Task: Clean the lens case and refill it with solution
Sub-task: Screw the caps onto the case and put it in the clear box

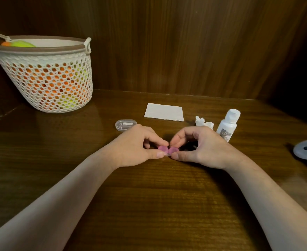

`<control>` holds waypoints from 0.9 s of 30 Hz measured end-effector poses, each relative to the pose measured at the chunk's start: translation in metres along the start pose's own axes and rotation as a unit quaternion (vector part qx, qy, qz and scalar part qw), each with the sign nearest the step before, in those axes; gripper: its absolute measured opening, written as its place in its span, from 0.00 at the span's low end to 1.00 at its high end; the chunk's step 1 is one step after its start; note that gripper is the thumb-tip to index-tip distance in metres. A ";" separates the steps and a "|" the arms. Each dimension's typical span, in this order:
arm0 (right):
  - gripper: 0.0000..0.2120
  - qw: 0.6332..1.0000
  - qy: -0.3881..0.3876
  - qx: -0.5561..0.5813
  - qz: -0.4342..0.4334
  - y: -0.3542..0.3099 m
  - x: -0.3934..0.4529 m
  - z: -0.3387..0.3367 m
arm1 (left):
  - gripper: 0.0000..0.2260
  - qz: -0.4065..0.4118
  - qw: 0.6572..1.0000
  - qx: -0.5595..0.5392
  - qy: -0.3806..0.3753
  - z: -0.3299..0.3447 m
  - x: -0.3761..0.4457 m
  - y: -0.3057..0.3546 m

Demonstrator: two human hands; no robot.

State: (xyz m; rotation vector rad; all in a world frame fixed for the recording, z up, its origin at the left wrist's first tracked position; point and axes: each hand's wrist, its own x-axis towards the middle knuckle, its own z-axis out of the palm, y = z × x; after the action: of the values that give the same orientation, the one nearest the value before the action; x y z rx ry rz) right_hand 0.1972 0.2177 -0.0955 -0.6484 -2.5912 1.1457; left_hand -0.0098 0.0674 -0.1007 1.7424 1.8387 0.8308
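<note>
1. Hands met at the centre of the frame: the left hand (140, 144) and right hand (198, 145) each pinched one end of the small pink twin-cap plastic lens case (168, 150), thumb below, forefinger above, low over the dark wooden table (149, 205).
2. Whether the caps sat tight could not be told.
3. Judged step: working the caps. One side should be braced while the other turned, with the case kept level.
4. The white plastic solution bottle (227, 125) stood right of centre beside a crumpled white tissue (204, 122); a folded white paper napkin (164, 112) lay above.
</note>
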 end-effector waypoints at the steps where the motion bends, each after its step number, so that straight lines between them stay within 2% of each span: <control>1: 0.11 1.000 0.000 0.000 0.000 0.000 0.000 0.000 | 0.14 0.001 1.000 0.000 -0.002 0.000 0.000 0.000; 4: 0.10 1.000 0.000 0.000 0.002 0.000 0.000 0.000 | 0.17 0.005 1.000 -0.009 -0.001 -0.001 -0.001 -0.002; 8: 0.11 1.000 0.002 -0.004 -0.003 0.000 0.000 0.001 | 0.22 -0.005 0.999 -0.014 0.044 0.002 -0.001 -0.001; 15: 0.11 1.000 0.003 0.004 -0.002 -0.002 -0.001 0.000 | 0.10 -0.001 0.999 0.019 0.038 0.004 0.001 -0.003; 27: 0.10 1.000 -0.006 0.004 0.004 -0.002 0.000 0.000 | 0.12 0.002 0.999 0.014 0.030 0.004 0.005 -0.003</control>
State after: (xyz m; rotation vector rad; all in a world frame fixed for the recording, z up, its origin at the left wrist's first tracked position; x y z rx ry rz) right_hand 0.1966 0.2169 -0.0936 -0.6530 -2.5955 1.1649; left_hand -0.0094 0.0725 -0.1054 1.7565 1.8964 0.8717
